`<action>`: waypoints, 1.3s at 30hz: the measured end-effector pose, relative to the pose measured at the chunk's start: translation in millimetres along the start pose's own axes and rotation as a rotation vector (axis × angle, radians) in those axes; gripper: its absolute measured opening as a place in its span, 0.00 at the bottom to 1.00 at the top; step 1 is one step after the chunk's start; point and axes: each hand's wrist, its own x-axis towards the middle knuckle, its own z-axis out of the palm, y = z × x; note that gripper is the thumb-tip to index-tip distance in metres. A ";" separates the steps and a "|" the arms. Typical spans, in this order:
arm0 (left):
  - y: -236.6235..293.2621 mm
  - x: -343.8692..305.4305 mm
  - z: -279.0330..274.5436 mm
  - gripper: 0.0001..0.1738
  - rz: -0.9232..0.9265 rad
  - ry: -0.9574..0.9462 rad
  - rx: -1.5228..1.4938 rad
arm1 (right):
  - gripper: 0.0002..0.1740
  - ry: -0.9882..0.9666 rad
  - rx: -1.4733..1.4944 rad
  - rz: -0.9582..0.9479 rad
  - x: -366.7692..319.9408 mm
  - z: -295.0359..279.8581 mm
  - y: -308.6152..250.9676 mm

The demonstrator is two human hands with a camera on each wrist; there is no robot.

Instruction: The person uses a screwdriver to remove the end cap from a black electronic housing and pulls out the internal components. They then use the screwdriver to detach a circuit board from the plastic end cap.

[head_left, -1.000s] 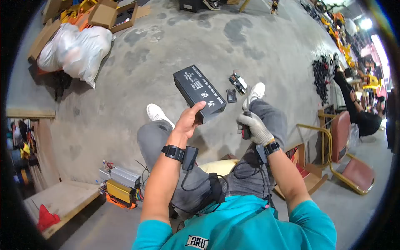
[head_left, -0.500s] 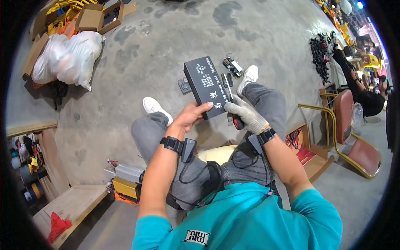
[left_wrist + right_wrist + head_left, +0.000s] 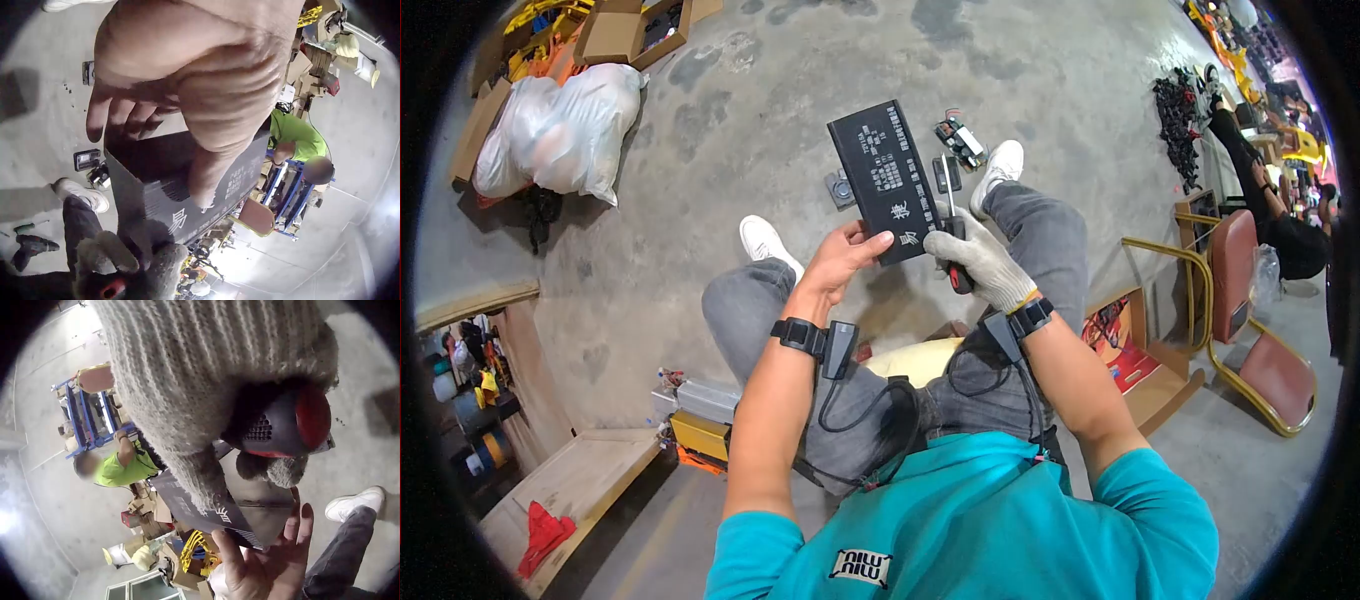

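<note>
My bare left hand (image 3: 840, 262) grips the near end of a black box-shaped casing (image 3: 878, 175) printed with white characters. Its thumb presses on the printed face while the fingers go beneath. In the left wrist view, the near end of the casing (image 3: 187, 212) looks hollow. My gloved right hand (image 3: 990, 265) holds a screwdriver (image 3: 958, 275) with a black and red handle, its shaft pointing away from me along the casing's right side. The right wrist view has the glove's thumb (image 3: 203, 487) lying on the printed face, beside the lettering.
Beyond the casing, a circuit board (image 3: 962, 140), a small black part (image 3: 946, 174) and a grey part with a round centre (image 3: 838, 188) lie on the concrete floor. A chair (image 3: 1235, 280) and an open carton (image 3: 1135, 345) stand right, a white bag (image 3: 565, 135) far left.
The right hand has come left with the screwdriver, from apart near the right knee to the casing's edge. The casing has turned straighter and moved slightly farther away, held by the left hand throughout.
</note>
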 end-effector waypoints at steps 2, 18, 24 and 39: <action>1.0 -1.0 -0.3 0.34 0.004 0.000 0.023 | 0.36 -0.004 0.015 -0.009 -3.0 4.4 -5.5; 0.2 -0.5 -1.0 0.26 -0.009 0.026 -0.072 | 0.30 0.087 0.065 0.125 7.0 -11.6 10.7; -5.8 7.0 -15.1 0.36 -0.059 -0.005 -0.005 | 0.30 0.100 -0.053 0.089 8.2 -6.9 11.1; -2.1 3.3 -8.3 0.32 -0.101 0.078 0.014 | 0.27 0.057 -0.077 0.163 11.6 -8.1 15.2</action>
